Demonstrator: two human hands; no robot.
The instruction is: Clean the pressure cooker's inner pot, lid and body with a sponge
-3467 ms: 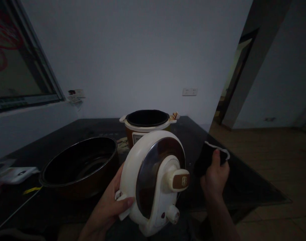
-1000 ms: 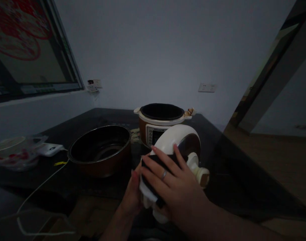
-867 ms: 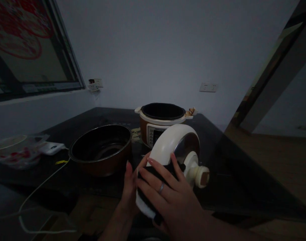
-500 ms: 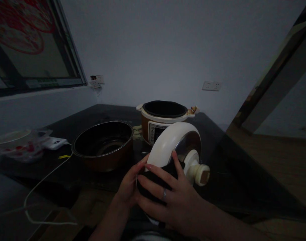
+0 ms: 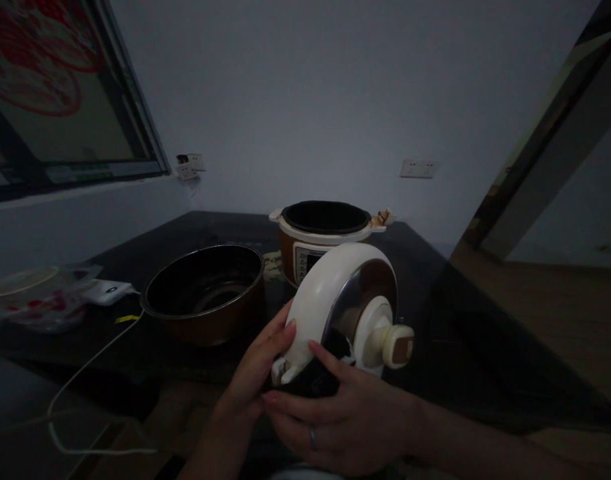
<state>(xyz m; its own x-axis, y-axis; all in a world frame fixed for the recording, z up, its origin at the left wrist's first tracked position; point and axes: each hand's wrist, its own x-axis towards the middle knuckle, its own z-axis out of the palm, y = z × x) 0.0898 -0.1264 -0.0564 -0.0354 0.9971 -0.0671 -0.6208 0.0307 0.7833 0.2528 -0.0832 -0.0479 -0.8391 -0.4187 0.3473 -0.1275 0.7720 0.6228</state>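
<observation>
I hold a white pressure-cooker lid [image 5: 330,293] with a shiny metal face and a knob handle tilted on edge in front of me. My left hand [image 5: 258,367] grips its left rim, fingers curled round the edge. My right hand [image 5: 345,417] presses a dark cloth [image 5: 318,380] against the lid's lower edge, fingers closed on the cloth. Behind the lid stands the brown and white cooker body [image 5: 323,240], open on top. A dark inner pot [image 5: 205,293] sits to the left on the black table [image 5: 460,320].
A white charger box [image 5: 108,291] with a cable [image 5: 80,380] trailing off the table lies at the left, beside a plastic bag and plate [image 5: 33,300]. Wall sockets [image 5: 419,168] are behind. A wooden floor and a doorway lie to the right.
My right hand brought the cloth from the right onto the lid and has slid it down from the lid's left face to its lower edge. The lid has turned slightly, showing more metal.
</observation>
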